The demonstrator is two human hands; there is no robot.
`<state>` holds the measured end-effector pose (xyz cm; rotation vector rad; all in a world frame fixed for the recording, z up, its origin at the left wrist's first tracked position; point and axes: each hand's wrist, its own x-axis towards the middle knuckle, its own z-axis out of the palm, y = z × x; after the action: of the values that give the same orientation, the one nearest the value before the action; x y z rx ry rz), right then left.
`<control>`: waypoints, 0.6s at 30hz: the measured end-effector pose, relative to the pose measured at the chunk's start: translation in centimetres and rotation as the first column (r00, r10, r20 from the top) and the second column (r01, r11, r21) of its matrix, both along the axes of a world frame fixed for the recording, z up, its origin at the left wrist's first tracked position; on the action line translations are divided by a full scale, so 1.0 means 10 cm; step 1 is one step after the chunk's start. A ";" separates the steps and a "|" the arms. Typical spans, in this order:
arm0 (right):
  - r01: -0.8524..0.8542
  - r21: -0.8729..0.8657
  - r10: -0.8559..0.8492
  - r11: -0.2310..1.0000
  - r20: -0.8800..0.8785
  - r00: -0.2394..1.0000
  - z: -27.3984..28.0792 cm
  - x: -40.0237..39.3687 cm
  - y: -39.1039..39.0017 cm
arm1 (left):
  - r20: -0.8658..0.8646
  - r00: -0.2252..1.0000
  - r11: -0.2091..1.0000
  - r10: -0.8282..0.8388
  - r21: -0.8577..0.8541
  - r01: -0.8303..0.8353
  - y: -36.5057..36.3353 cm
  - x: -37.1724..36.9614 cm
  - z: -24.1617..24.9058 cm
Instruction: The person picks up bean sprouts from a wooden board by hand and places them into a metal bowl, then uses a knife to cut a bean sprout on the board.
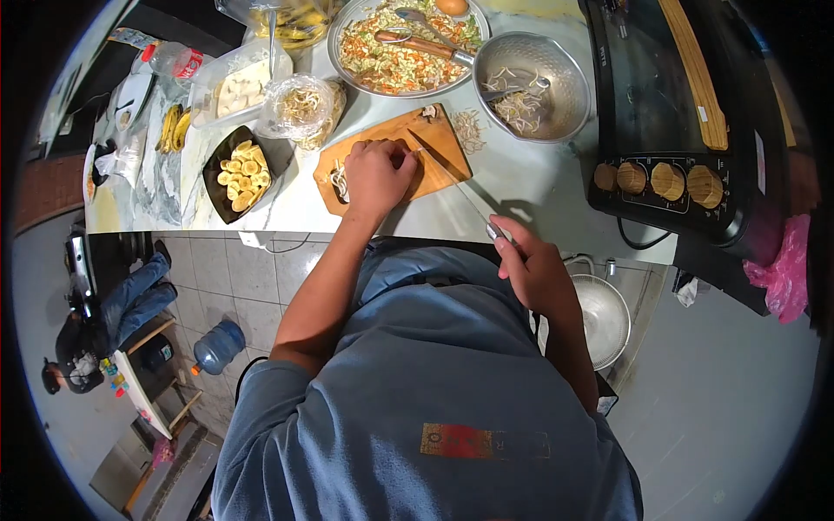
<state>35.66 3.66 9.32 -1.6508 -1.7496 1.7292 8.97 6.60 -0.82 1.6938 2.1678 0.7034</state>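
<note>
My right hand (530, 265) is wrapped around the handle of a knife (439, 156), whose long thin blade slants up and left over the wooden cutting board (447, 139). My left hand (380, 174) lies on the board with its fingers curled together beside the blade. Whatever its fingertips press on is too small to name. Pale bean sprouts (338, 181) show at the board's left end, next to that hand. A small brownish scrap (429, 112) sits at the top corner. Loose sprouts (469, 132) are scattered on the table to the right of the board.
Behind the board stand a tray (332, 52) of chopped vegetables, a hammered metal bowl (580, 91) with sprouts, and a plastic bag (304, 108) of sprouts. A dark bowl (213, 187) holds sliced bananas. A black appliance (686, 200) with wooden knobs is at right. Another person (82, 347) sits at far left.
</note>
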 end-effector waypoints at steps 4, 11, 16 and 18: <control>0.013 0.017 -0.013 1.000 0.000 1.000 0.00 -0.01 -0.01 | -0.006 1.000 1.000 0.003 -0.002 -0.003 0.00 0.00 -0.01; -0.016 0.003 0.015 1.000 0.064 0.998 -0.08 -0.01 0.01 | -0.004 1.000 1.000 0.001 0.005 -0.001 0.00 -0.01 -0.03; -0.013 0.067 0.009 0.998 0.060 0.998 -0.13 0.03 -0.04 | 0.011 1.000 1.000 0.001 -0.015 -0.001 0.01 -0.01 -0.02; 0.000 0.080 -0.003 0.997 0.039 0.999 -0.15 0.10 -0.07 | -0.004 1.000 0.999 0.013 -0.030 -0.013 0.01 0.00 0.00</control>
<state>36.67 2.94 7.82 -1.6632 -1.8097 1.6143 8.99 6.70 -0.79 1.6686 2.1824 0.6681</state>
